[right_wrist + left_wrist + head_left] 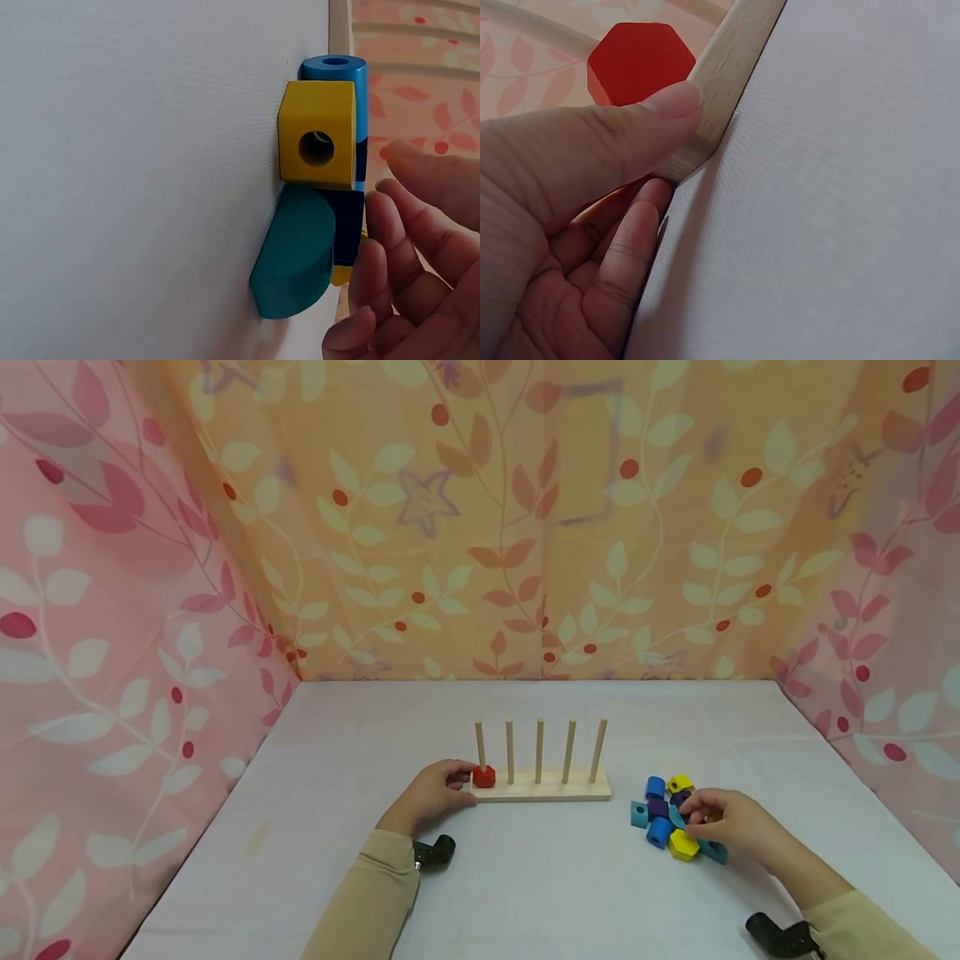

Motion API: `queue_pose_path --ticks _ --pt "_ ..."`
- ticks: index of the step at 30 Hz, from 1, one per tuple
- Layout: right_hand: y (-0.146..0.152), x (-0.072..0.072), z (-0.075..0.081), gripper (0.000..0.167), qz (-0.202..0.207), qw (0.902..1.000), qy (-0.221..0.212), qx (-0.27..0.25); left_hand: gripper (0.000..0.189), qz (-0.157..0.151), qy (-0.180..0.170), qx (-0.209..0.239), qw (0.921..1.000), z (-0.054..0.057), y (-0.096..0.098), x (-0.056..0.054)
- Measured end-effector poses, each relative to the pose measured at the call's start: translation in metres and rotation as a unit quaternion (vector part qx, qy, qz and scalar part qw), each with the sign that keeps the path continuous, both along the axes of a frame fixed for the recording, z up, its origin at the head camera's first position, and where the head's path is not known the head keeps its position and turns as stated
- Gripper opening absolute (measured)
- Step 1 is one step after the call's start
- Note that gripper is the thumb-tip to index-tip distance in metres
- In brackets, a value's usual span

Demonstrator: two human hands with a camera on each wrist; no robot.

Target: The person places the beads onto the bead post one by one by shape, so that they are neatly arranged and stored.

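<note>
My left hand (pixel 435 792) grips the left end of a wooden peg board (pixel 547 789) with several upright pegs. In the left wrist view the thumb (pixel 649 124) lies against the end of the board, beside a red octagonal block (pixel 641 64). That red block is threaded on the leftmost peg. My right hand (pixel 723 818) reaches into a pile of coloured blocks, its fingertips beside a light blue block (pixel 677 816). In the right wrist view thumb and fingers are apart, next to a yellow block (pixel 319 112) with a hole and a teal half-round block (pixel 296 255).
The pile also has blue cylinders (pixel 659 832), a purple block (pixel 657 808), a teal block (pixel 639 814) and another yellow block (pixel 680 783). A white cloth covers the table (pixel 555 877). Patterned curtains (pixel 510 527) stand behind and at both sides.
</note>
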State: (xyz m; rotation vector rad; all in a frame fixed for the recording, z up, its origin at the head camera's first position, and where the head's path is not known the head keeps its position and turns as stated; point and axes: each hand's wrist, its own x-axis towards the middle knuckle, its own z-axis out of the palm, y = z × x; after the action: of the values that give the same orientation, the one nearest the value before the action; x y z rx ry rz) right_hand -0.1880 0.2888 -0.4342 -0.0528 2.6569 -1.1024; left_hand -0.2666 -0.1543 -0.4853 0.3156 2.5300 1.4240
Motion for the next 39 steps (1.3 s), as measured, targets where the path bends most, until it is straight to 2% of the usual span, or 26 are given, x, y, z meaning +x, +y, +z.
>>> queue_pose_path --ticks 8,16,29,39 --pt "-0.001 0.006 0.000 0.031 0.032 0.9992 0.001 0.025 0.052 0.009 -0.009 -0.019 0.9997 -0.001 0.000 0.000" --pt "-0.002 0.007 -0.002 0.034 0.037 0.9977 0.022 0.053 0.052 0.011 -0.013 -0.019 0.9997 -0.001 0.000 0.000" --pt "-0.003 0.012 0.000 0.027 0.035 0.9975 0.009 0.061 0.053 0.001 0.001 -0.003 1.0000 -0.001 0.000 -0.002" --pt "-0.004 0.015 -0.003 0.031 0.078 0.9940 0.034 0.068 0.052 0.005 0.001 -0.007 1.0000 0.001 0.001 0.000"
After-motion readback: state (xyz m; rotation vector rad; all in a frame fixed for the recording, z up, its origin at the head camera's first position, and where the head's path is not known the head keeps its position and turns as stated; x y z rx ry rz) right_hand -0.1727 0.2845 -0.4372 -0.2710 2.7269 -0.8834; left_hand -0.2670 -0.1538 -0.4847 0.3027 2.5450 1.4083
